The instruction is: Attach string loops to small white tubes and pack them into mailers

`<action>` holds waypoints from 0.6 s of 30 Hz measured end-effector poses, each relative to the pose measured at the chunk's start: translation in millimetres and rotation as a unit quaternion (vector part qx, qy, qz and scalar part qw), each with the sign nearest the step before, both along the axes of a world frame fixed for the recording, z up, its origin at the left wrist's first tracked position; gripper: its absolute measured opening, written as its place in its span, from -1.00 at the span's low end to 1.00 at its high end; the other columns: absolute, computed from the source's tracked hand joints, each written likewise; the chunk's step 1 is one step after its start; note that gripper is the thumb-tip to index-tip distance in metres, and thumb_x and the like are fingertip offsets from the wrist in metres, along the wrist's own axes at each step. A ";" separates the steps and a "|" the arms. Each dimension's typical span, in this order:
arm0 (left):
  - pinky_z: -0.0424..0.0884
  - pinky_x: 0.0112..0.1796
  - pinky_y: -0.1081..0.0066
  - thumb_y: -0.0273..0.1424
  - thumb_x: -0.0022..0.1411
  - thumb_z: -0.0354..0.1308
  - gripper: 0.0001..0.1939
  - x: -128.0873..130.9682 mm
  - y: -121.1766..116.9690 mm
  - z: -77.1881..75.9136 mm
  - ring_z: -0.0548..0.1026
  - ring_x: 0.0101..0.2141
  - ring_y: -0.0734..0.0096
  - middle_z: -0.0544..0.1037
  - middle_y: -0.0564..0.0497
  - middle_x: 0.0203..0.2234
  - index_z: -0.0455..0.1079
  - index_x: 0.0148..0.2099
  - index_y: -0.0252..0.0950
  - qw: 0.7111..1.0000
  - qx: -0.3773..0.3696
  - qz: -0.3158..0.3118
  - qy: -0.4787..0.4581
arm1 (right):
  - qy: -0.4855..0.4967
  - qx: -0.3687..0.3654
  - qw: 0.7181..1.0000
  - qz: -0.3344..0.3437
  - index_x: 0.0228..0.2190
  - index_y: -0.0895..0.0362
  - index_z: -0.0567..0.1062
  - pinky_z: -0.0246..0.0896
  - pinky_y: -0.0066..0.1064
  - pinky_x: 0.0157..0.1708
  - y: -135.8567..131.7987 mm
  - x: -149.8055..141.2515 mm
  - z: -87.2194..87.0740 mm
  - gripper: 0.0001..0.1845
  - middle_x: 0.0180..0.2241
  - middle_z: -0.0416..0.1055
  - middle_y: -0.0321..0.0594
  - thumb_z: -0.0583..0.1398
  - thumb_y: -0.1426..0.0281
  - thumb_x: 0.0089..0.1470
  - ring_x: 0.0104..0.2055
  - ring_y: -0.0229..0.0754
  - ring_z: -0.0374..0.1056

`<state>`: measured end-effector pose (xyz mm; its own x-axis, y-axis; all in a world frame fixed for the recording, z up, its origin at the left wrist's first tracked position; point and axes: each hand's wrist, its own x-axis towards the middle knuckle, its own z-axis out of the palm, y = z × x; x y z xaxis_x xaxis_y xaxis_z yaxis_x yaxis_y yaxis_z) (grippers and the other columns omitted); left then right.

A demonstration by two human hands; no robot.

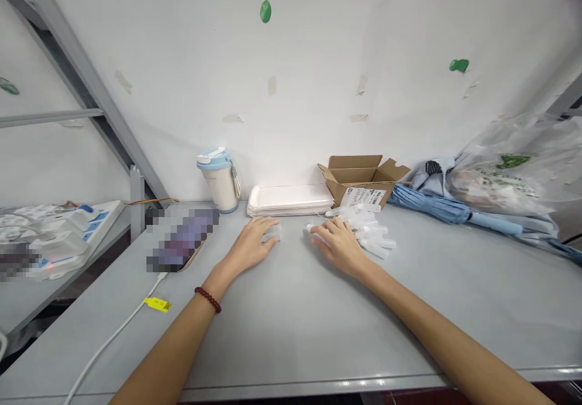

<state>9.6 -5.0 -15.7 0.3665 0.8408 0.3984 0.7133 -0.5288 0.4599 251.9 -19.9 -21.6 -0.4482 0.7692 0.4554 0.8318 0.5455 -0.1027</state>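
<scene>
My left hand (250, 244) rests low over the grey table, thumb and fingers apart. A small translucent piece (273, 232) lies between its thumb and fingertips; its kind is unclear. My right hand (339, 244) lies palm down with its fingers spread and slightly bent, beside a loose pile of small white translucent plastic tubes (379, 242). Part of the pile is hidden behind that hand. A small white tip shows at its index finger, too small to name. Directly behind both hands sits a stack of white padded envelopes (291, 200).
An open cardboard box (359, 180) stands behind the tubes. A cup with a blue lid (218, 180) and a charging phone (186, 241) with a white cable (118, 326) are at left. A folded blue umbrella (431, 205) and plastic bag (509, 174) lie right.
</scene>
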 end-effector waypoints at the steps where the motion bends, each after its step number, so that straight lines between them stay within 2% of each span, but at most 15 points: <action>1: 0.24 0.03 0.18 -0.39 0.10 0.09 -0.63 3.4 -2.9 2.7 0.33 0.01 0.19 0.45 -0.11 -0.04 0.37 -0.01 -0.31 1.000 0.011 0.002 -0.016 | 0.064 -0.023 0.998 0.005 -0.21 0.08 0.42 0.03 -0.31 -0.28 -2.3 0.3 4.3 -0.78 -0.31 0.40 -0.15 0.03 0.33 0.17 -0.23 -0.09 0.19; 3: 0.26 0.01 0.18 -0.37 0.13 0.06 -0.62 11.6 -10.6 9.7 0.33 0.01 0.20 0.44 -0.10 -0.02 0.35 0.02 -0.29 0.999 0.004 0.007 -0.054 | 0.207 -0.083 0.975 0.013 -0.24 0.08 0.39 0.08 -0.34 -0.31 -8.1 0.7 14.5 -0.78 -0.38 0.41 -0.20 0.03 0.27 0.17 -0.28 -0.13 0.23; 5: 0.33 -0.07 0.21 -0.33 0.15 0.04 -0.60 20.3 -19.5 17.1 0.37 -0.02 0.20 0.43 -0.09 0.00 0.32 0.05 -0.26 0.994 -0.055 0.012 -0.094 | 0.331 -0.149 0.931 0.019 -0.25 0.08 0.36 0.12 -0.36 -0.35 -14.1 0.4 24.8 -0.77 -0.44 0.41 -0.25 0.04 0.22 0.14 -0.35 -0.17 0.26; 7: 0.37 -0.14 0.26 -0.28 0.16 0.04 -0.59 27.9 -27.5 23.2 0.42 -0.08 0.22 0.46 -0.08 -0.04 0.32 0.06 -0.25 0.981 -0.135 0.001 -0.138 | 0.415 -0.202 0.887 0.030 -0.25 0.07 0.33 0.13 -0.38 -0.39 -19.0 -0.6 32.8 -0.74 -0.47 0.40 -0.28 0.06 0.17 0.11 -0.39 -0.19 0.28; 9: 0.37 -0.15 0.30 -0.26 0.17 0.04 -0.63 33.7 -33.3 27.2 0.45 -0.14 0.26 0.52 -0.07 -0.13 0.37 0.00 -0.26 0.965 -0.188 -0.033 -0.181 | 0.460 -0.232 0.856 0.040 -0.26 0.07 0.32 0.13 -0.38 -0.41 -22.2 -1.6 37.5 -0.71 -0.47 0.39 -0.28 0.08 0.13 0.07 -0.42 -0.20 0.28; 12: 0.36 -0.16 0.36 -0.25 0.15 0.05 -0.71 38.7 -37.9 31.4 0.47 -0.20 0.30 0.55 -0.06 -0.21 0.45 -0.15 -0.28 0.949 -0.205 -0.058 -0.234 | 0.480 -0.234 0.845 0.038 -0.28 0.08 0.34 0.11 -0.38 -0.42 -24.5 -2.8 39.6 -0.69 -0.50 0.39 -0.27 0.11 0.12 0.05 -0.43 -0.21 0.27; 15: 0.37 -0.23 0.38 -0.24 0.13 0.07 -0.73 40.3 -39.5 35.0 0.48 -0.30 0.33 0.55 -0.05 -0.33 0.46 -0.25 -0.31 0.942 -0.205 -0.032 -0.264 | 0.480 -0.229 0.846 0.026 -0.31 0.10 0.37 0.06 -0.40 -0.46 -25.5 -3.9 39.7 -0.69 -0.53 0.39 -0.29 0.11 0.12 0.05 -0.46 -0.23 0.25; 18: 0.39 -0.30 0.39 -0.23 0.11 0.08 -0.72 40.3 -39.7 36.8 0.46 -0.37 0.37 0.53 -0.03 -0.42 0.45 -0.26 -0.33 0.936 -0.206 -0.001 -0.286 | 0.486 -0.237 0.841 0.012 -0.35 0.11 0.37 0.01 -0.43 -0.52 -26.0 -4.7 40.1 -0.70 -0.57 0.37 -0.32 0.11 0.12 0.05 -0.50 -0.26 0.23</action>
<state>50.0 -44.6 21.1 0.1944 0.9656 0.1725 0.2877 -0.2242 0.9311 247.2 -45.9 18.5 -0.0594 0.9637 0.2602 0.2189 0.2669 -0.9385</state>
